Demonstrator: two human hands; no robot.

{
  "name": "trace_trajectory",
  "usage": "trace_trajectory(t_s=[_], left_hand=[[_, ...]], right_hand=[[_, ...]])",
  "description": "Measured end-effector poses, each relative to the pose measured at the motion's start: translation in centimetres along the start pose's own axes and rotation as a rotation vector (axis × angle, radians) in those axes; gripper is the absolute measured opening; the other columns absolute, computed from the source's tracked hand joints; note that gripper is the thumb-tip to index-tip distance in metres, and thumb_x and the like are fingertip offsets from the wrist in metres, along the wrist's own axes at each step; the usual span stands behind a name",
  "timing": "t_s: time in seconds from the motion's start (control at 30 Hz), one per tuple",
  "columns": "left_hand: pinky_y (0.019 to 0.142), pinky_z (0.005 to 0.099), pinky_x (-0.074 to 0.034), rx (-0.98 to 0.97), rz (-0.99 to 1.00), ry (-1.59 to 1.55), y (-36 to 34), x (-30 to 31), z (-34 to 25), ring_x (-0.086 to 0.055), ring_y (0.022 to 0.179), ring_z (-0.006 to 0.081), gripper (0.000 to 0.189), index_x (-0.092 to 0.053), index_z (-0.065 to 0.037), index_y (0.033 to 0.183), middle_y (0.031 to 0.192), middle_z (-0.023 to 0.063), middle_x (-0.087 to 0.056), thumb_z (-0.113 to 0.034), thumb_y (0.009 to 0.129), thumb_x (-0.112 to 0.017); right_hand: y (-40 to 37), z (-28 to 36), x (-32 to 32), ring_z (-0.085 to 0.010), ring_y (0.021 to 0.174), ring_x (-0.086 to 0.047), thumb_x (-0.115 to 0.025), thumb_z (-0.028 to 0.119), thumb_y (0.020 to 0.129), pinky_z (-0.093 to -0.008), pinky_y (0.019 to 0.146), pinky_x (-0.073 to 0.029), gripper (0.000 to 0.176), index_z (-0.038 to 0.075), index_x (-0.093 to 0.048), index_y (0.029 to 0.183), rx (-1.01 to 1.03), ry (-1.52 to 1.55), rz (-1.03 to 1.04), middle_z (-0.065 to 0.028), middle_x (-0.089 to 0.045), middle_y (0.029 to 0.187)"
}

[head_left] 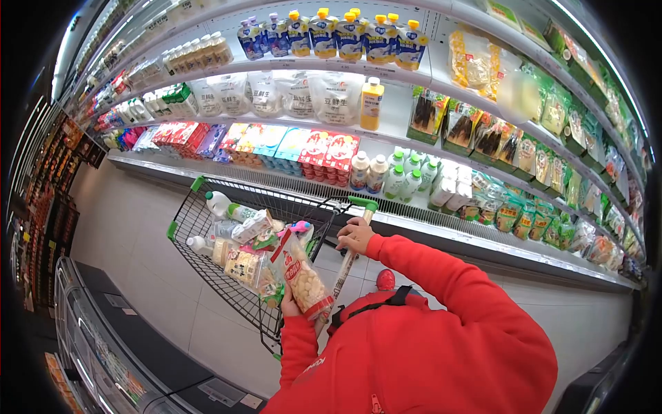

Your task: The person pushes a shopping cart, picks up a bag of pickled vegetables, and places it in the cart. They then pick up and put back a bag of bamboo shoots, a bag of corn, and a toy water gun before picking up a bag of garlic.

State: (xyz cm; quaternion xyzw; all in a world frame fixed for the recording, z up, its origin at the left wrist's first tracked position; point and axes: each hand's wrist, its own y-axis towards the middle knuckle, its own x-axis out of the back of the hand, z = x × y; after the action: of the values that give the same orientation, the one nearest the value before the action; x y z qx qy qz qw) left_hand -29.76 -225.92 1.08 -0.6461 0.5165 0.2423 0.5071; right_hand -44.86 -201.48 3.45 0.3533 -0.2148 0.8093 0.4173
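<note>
A shopping cart [196,259] of dark wire with green corners stands in front of me, holding bottles, cartons and bagged food. My left hand [290,303] is closed on a clear bag with red print [303,276], full of pale pieces, at the handle end of the cart. Part of that hand is hidden behind the bag. Farther up, my right hand [356,236] grips the cart handle [343,274] near its green end. A white bottle with a green cap [218,201] lies in the far part of the basket.
Lit refrigerated shelves [407,221] with pouches, bottles, boxes and bagged goods run along the far side of the cart. At the lower left is a dark-edged freezer case [138,338]. Grey tiled floor [124,221] lies between them. More stocked shelves stand at the far left.
</note>
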Motion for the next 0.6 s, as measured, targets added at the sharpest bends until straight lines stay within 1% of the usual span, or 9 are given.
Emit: trace_trajectory(t_s=[0.13,0.17,0.23,0.27,0.3,0.4,0.47,0.53,0.6], left_hand=[[0.095,0.0415,-0.041,-0.013,0.066,0.007,0.0,-0.8,-0.6,-0.052,0.11,0.0298,0.046,-0.04,-0.003,0.129,0.125,0.0145,-0.049,-0.034,0.095,-0.035],[0.095,0.0422,-0.041,-0.032,0.069,0.01,0.3,-1.0,-0.7,-0.051,0.11,0.0304,0.046,-0.039,-0.003,0.129,0.126,0.015,-0.049,-0.034,0.095,-0.035],[0.095,0.0439,-0.04,-0.059,0.078,-0.012,-0.1,-2.8,-1.1,-0.051,0.111,0.0314,0.046,-0.037,-0.002,0.129,0.126,0.0165,-0.048,-0.032,0.095,-0.035],[0.095,0.0435,-0.04,-0.068,0.079,0.005,0.2,-3.1,-1.3,-0.051,0.111,0.0309,0.045,-0.038,-0.002,0.129,0.125,0.0162,-0.048,-0.031,0.095,-0.036],[0.095,0.0432,-0.04,-0.081,0.072,0.019,0.4,-3.1,-1.5,-0.051,0.111,0.0305,0.045,-0.038,-0.002,0.128,0.125,0.0159,-0.049,-0.031,0.095,-0.037],[0.092,0.0396,-0.043,-0.105,0.053,0.029,1.4,-2.4,-2.5,-0.054,0.106,0.0273,0.04,-0.042,-0.002,0.124,0.12,0.0135,-0.052,-0.028,0.094,-0.043],[0.09,0.0378,-0.045,-0.116,0.05,0.011,1.7,-3.1,-3.0,-0.056,0.103,0.0258,0.038,-0.045,-0.002,0.121,0.117,0.0125,-0.054,-0.027,0.093,-0.045],[0.085,0.036,-0.048,-0.059,0.065,0.017,2.0,-2.7,-3.8,-0.057,0.098,0.0231,0.034,-0.048,-0.002,0.116,0.113,0.0115,-0.056,-0.026,0.093,-0.046],[0.082,0.0346,-0.049,-0.113,0.021,0.028,2.8,-2.1,-4.0,-0.058,0.096,0.0205,0.03,-0.052,-0.004,0.112,0.107,0.0093,-0.059,-0.025,0.092,-0.047]], right_hand=[[1.3,-0.1,-0.2,-0.0295,0.116,-0.032,-0.043,0.03,0.086,-0.0377,0.103,-0.02,0.031,0.019,-0.073,0.086,-0.028,0.096,0.017,0.0056,-0.063,0.104],[1.6,0.3,0.2,-0.0289,0.117,-0.03,-0.043,0.029,0.086,-0.0375,0.103,-0.018,0.031,0.016,-0.071,0.089,-0.029,0.103,0.038,0.0055,-0.064,0.104],[2.2,0.0,0.1,-0.0292,0.117,-0.031,-0.044,0.031,0.085,-0.0388,0.104,-0.02,0.03,0.02,-0.072,0.085,0.007,0.063,0.028,0.0043,-0.062,0.104],[2.4,-0.1,-0.1,-0.0294,0.117,-0.032,-0.044,0.031,0.085,-0.0395,0.104,-0.02,0.03,0.022,-0.073,0.083,0.026,0.046,0.03,0.0038,-0.062,0.104],[2.8,-0.1,0.2,-0.0296,0.118,-0.032,-0.044,0.029,0.084,-0.0395,0.103,-0.021,0.028,0.02,-0.071,0.086,0.101,-0.007,0.068,0.0047,-0.063,0.102],[4.1,0.1,-0.1,-0.03,0.116,-0.032,-0.044,0.029,0.084,-0.0389,0.103,-0.022,0.03,0.019,-0.072,0.083,0.029,0.042,0.039,0.003,-0.06,0.106],[4.7,0.5,0.2,-0.0301,0.115,-0.031,-0.045,0.029,0.084,-0.0375,0.103,-0.021,0.031,0.018,-0.073,0.08,0.1,0.01,0.055,0.0024,-0.059,0.109],[5.7,0.4,-0.3,-0.0288,0.114,-0.032,-0.044,0.028,0.084,-0.0382,0.102,-0.021,0.031,0.017,-0.073,0.08,0.068,0.047,0.033,0.0033,-0.06,0.106],[7.0,0.2,-0.3,-0.0271,0.112,-0.033,-0.043,0.026,0.085,-0.0385,0.101,-0.022,0.031,0.017,-0.073,0.079,0.115,-0.004,0.042,0.0026,-0.061,0.104]])
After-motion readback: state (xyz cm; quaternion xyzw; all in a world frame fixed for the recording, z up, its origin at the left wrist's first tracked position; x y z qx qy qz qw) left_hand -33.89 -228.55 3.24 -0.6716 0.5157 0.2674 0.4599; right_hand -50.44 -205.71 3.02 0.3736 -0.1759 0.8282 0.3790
